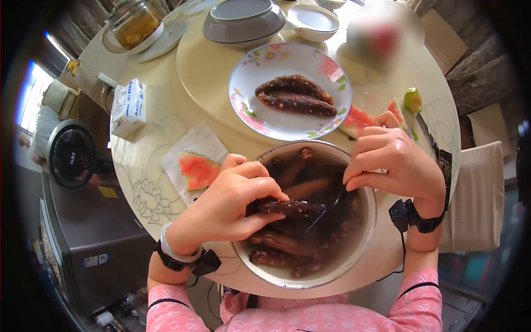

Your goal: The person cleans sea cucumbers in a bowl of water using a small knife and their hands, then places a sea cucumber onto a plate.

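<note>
A round metal basin (pixel 368 232) holds brownish water with several dark sausages in it. Over the basin my left hand (pixel 238 193) pinches one dark sausage (pixel 290 207) between thumb and fingers. My right hand (pixel 390 160), closed at the basin's right rim, grips a thin dark string (pixel 337 197) that runs toward the sausage's right end. Behind the basin, a floral plate (pixel 249 72) carries a curved pair of sausages (pixel 296 95).
Watermelon pieces lie on a napkin (pixel 196 145) at left and beside the plate. Near the right edge are a green fruit piece (pixel 412 100) and a knife (pixel 426 128). A tissue pack (pixel 129 108), glass teapot (pixel 134 33) and stacked bowls (pixel 243 22) stand farther back.
</note>
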`<move>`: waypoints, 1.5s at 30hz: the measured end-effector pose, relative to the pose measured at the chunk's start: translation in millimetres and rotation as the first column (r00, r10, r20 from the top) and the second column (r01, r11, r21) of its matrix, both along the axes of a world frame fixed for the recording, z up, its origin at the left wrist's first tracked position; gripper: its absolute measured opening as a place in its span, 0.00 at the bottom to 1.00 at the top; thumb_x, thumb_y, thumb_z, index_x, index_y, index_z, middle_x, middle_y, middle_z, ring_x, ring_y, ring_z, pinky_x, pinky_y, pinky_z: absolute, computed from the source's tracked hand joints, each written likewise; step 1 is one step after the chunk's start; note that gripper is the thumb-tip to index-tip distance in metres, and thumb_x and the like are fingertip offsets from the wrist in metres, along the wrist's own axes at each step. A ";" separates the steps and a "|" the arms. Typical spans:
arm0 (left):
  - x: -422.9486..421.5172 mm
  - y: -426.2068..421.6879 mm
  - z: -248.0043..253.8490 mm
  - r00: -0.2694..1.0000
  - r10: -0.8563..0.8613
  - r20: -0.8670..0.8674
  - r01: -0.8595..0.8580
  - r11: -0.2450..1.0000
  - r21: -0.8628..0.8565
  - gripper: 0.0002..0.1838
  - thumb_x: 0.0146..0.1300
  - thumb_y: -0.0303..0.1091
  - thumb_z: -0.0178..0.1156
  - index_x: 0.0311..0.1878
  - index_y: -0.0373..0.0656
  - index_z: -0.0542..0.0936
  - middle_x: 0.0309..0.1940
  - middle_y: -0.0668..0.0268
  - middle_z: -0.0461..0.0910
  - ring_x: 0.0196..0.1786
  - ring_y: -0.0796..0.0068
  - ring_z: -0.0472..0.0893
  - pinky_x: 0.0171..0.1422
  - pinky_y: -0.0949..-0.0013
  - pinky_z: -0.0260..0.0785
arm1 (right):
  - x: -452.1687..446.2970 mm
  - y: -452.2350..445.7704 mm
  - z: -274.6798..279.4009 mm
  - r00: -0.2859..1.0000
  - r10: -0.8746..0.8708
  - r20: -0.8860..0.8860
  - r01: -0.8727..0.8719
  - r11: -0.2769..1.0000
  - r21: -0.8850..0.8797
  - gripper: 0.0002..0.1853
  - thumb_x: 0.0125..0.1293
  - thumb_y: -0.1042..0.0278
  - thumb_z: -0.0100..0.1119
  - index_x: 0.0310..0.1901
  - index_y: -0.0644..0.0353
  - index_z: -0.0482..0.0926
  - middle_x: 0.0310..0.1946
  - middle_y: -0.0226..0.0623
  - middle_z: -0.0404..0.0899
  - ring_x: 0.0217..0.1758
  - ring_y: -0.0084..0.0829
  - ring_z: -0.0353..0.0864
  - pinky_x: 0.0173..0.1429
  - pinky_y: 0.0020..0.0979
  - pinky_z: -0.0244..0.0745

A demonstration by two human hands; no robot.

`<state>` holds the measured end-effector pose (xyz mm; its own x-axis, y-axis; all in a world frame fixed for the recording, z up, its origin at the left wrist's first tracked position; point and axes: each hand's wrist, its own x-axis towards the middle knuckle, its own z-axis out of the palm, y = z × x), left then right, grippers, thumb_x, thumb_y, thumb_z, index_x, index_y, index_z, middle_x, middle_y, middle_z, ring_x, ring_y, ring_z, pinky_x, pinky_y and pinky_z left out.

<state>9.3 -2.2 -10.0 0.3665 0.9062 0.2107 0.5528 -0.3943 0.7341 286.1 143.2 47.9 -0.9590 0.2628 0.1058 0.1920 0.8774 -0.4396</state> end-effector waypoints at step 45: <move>5.0 -3.8 3.4 0.994 0.106 -0.022 -0.107 0.992 -0.068 0.15 0.44 0.28 0.81 0.38 0.48 0.89 0.30 0.70 0.74 0.43 0.68 0.70 0.54 0.63 0.56 | -3.6 -7.3 -17.4 0.999 0.039 0.016 -0.039 0.998 -0.054 0.08 0.66 0.56 0.69 0.34 0.48 0.88 0.30 0.26 0.81 0.43 0.33 0.82 0.58 0.39 0.62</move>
